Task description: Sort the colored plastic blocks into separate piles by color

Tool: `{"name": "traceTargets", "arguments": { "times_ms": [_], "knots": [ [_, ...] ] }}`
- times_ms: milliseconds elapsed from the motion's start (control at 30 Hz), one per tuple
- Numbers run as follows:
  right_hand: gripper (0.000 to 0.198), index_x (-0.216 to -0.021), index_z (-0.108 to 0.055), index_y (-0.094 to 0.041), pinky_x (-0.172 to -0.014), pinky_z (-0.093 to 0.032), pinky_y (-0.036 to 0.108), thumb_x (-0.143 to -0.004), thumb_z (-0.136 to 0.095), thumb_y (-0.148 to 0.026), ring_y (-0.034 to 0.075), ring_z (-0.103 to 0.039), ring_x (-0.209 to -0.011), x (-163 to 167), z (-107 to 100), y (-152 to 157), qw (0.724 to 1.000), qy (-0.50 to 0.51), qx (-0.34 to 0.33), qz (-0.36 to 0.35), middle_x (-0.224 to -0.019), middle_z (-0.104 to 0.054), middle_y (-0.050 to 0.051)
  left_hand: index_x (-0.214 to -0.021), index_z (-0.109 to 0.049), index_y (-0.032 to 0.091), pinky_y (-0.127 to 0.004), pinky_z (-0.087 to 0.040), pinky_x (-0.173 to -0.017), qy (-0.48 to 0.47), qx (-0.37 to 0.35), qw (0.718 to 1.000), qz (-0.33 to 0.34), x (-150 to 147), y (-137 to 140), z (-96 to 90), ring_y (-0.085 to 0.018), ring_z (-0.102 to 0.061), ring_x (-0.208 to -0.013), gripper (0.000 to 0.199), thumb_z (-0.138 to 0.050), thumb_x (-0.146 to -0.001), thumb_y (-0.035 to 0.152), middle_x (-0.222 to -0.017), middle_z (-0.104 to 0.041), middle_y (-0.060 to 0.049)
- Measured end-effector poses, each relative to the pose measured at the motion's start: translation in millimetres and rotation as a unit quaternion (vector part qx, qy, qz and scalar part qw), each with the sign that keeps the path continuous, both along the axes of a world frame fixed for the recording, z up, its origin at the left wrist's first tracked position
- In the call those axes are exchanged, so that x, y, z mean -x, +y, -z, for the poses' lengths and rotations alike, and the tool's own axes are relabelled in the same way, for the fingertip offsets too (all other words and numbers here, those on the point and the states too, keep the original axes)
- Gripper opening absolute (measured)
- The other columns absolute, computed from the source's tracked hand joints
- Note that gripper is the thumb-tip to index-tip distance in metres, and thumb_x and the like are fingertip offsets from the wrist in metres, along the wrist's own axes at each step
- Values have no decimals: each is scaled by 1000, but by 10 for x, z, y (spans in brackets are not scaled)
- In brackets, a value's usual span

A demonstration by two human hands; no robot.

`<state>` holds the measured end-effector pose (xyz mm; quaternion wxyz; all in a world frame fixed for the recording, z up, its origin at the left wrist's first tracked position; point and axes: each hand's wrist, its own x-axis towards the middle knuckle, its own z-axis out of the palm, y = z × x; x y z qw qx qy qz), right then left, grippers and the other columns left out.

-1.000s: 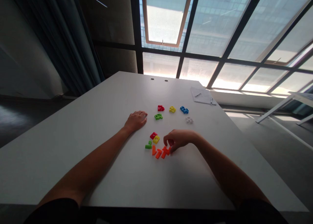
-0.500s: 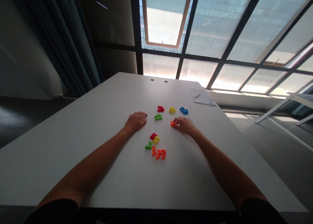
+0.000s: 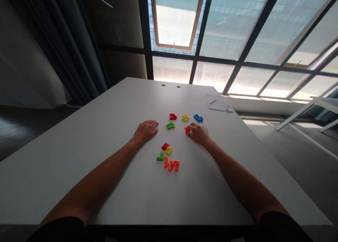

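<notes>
Fingers (image 3: 192, 127) of my right hand (image 3: 199, 133) pinch an orange piece (image 3: 187, 130) between the green piece (image 3: 170, 126) and clear piece (image 3: 205, 128). My left hand (image 3: 146, 130) rests loosely open on the table (image 3: 185, 199).

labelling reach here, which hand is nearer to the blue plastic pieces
Right: the right hand is just on the wearer's side of the blue plastic pieces; the left hand lies farther off, to their left.
</notes>
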<state>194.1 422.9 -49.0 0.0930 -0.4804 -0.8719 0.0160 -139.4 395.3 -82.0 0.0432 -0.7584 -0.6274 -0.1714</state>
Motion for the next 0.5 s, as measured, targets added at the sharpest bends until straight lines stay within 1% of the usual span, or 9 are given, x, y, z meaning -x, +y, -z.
{"name": "traceTargets", "arguments": {
  "times_ms": [200, 300, 400, 500],
  "knots": [
    [24, -117, -75, -22, -91, -49, 30, -107, -54, -29, 22, -69, -108, -28, 103, 56, 999, 18, -18, 29, -126, -72, 10, -130, -70, 25, -48, -51, -106, 3, 3, 1000, -1, 3, 4, -3, -31, -62, -127, 37, -53, -99, 34, -141, -68, -11],
    [26, -123, -71, -22, -94, -49, 32, -106, -51, -23, 23, -67, -112, -37, 165, 76, 998, 35, -23, 38, -127, -72, 10, -130, -70, 25, -49, -52, -106, 2, 6, 1000, -1, 1, 2, -11, -31, -62, -127, 37, -53, -99, 34, -141, -68, -11],
    [33, -132, -67, -22, -100, -48, 34, -104, -49, -16, 25, -64, -119, -36, 201, 83, 997, 54, -43, 41, -132, -71, 12, -129, -71, 26, -49, -52, -105, 1, 7, 1000, -2, -2, -3, -19, -32, -62, -127, 37, -53, -98, 34, -140, -68, -11],
    [33, -132, -67, -20, -104, -46, 37, -104, -51, -19, 27, -60, -121, -25, 211, 76, 994, 54, -79, 54, -131, -70, 13, -130, -71, 25, -50, -52, -105, 1, 4, 1000, 0, -1, -5, -19, -32, -62, -127, 37, -52, -98, 34, -139, -68, -12]
  ]
}}
